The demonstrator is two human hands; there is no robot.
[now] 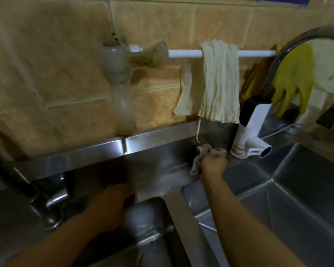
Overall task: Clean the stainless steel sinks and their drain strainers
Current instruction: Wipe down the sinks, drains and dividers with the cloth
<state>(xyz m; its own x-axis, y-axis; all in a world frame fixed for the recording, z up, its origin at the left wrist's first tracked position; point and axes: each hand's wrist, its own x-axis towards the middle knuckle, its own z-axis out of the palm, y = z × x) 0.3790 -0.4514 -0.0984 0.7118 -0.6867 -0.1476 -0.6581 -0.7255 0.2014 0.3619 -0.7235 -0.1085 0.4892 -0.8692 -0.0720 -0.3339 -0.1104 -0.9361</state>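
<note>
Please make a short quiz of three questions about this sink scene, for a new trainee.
1. True or false: the right hand holds a grey rag.
2. What hangs on the white rail? A) cream cloth B) a pan C) a brush
3. Fill in: the yellow glove hangs behind the curved ____.

Key: 1 true. 2 A, the cream cloth. 3 faucet.

Head camera looks down, close over sinks [278, 199].
</note>
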